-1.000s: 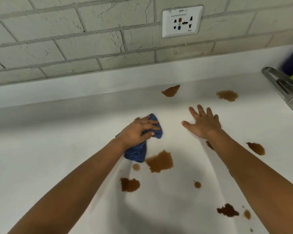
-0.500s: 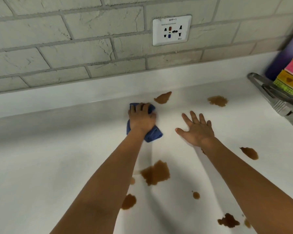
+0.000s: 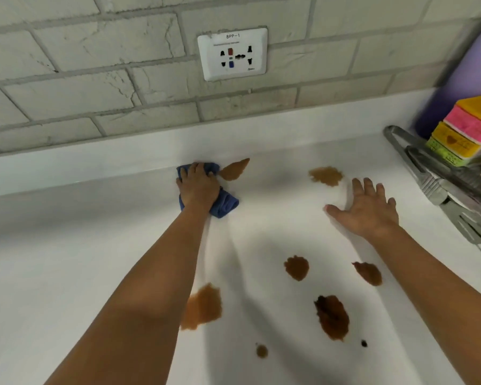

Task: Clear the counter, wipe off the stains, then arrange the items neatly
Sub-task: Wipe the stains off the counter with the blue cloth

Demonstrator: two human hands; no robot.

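Moved: left hand (image 3: 199, 187) with the blue cloth (image 3: 223, 204) went from mid-counter up to the back edge under the wall socket (image 3: 232, 53); view shifted right too, so more of the right-side clutter shows.
Left hand state: fingers curled, palm pressing down on the bunched cloth, which lies flat on the white counter (image 3: 67, 273).
Cloth position: touching the counter's back upstand, just beside the wedge-shaped brown stain (image 3: 235, 169), its edge about touching it.
Meaning: likely about to sweep right over that stain; wiping is early, most stains are untouched.
Stains left: pale blotch (image 3: 203, 305) by the left forearm, round one (image 3: 296, 267), dark large one (image 3: 332, 316), small dot (image 3: 261, 350), back blotch (image 3: 326, 176), one (image 3: 368, 272) by the right forearm.
Right hand (image 3: 368, 212): empty, fingers spread, flat on the counter as a brace, close in front of the back blotch.
Right side: metal tongs (image 3: 428, 179) on the counter, stacked coloured sponges (image 3: 467, 132), purple object (image 3: 467, 79) behind, blurred.
In the way: braced right hand and forearm lie close to two stains; tongs and sponges crowd the right edge.
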